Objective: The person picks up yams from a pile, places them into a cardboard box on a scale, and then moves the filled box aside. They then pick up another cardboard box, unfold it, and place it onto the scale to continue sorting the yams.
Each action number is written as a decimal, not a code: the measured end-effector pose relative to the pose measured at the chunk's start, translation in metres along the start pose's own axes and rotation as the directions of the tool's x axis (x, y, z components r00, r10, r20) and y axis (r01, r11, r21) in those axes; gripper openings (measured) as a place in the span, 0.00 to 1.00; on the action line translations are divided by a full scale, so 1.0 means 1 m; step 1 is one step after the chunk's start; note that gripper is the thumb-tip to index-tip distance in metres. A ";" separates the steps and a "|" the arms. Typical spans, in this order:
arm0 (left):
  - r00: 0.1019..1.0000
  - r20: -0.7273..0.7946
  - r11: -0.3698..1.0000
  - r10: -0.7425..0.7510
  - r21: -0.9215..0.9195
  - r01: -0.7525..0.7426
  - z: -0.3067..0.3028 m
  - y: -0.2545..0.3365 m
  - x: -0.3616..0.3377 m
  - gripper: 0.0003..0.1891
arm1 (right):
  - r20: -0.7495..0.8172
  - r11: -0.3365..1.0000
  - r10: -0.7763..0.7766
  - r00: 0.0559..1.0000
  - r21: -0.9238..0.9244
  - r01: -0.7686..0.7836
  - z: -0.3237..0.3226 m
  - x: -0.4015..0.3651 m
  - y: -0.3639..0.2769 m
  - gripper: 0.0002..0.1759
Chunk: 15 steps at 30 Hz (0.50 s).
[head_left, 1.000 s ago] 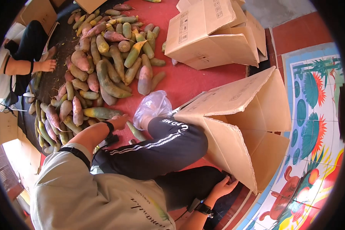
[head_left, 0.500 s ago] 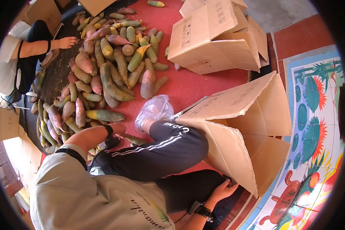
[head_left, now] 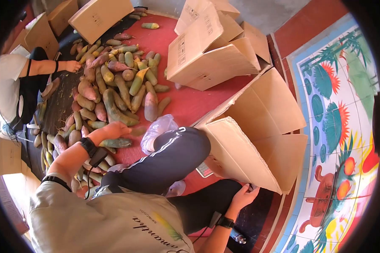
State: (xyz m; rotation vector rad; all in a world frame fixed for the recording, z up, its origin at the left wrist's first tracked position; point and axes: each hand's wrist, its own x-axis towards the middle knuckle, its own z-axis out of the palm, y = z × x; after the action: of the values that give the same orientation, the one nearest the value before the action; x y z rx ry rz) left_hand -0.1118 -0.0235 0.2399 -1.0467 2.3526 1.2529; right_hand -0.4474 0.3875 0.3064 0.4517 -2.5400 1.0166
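Note:
My left hand [head_left: 116, 130] is closed at the right side of a heap of green and pinkish radishes [head_left: 114, 105]. A blurred olive-green radish [head_left: 137, 130] is at its fingertips, and the grip is partly hidden. Below that hand lies a green radish [head_left: 119, 143]. My right hand [head_left: 245, 197] pinches the lower edge of a flap of an open cardboard box [head_left: 245, 156]. The box rests on its side by my knee, its opening facing right.
Another person's hand [head_left: 73, 66] is at the heap's far left. More cardboard boxes [head_left: 211, 63] stand at the upper right, and a tilted box [head_left: 99, 19] is at the back. A clear plastic bag [head_left: 158, 131] covers my foot. A painted tile wall [head_left: 329, 126] runs along the right.
My left hand has risen from beside my leg, and the radish that lay there is now at its fingertips. My right hand stays on the box flap. The view has shifted.

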 end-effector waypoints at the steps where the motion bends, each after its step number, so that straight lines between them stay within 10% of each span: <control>1: 0.993 -0.106 0.984 0.053 -0.165 -0.071 -0.006 0.008 -0.009 0.21 | 0.018 0.999 0.030 0.999 0.038 -0.031 -0.001 0.000 -0.003 0.23; 6: 0.913 -0.400 0.899 0.077 -0.368 -0.237 -0.041 0.061 -0.028 0.20 | -0.026 1.000 -0.020 0.999 0.010 0.020 0.002 -0.001 0.001 0.23; 8: 0.769 -0.603 0.705 0.215 -0.449 -0.549 -0.055 0.087 -0.034 0.20 | 0.002 0.999 -0.044 0.999 -0.030 0.044 0.001 0.000 0.000 0.24; 15: 0.334 -0.654 0.523 0.679 0.112 -0.845 -0.104 0.203 -0.078 0.17 | 0.002 0.998 0.034 0.999 -0.047 -0.033 -0.002 -0.001 -0.015 0.26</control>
State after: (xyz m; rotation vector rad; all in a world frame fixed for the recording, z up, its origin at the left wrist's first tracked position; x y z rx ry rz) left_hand -0.1920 0.0031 0.4651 -0.3026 3.5743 1.7299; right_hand -0.4396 0.3782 0.3161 0.3988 -2.5758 0.9665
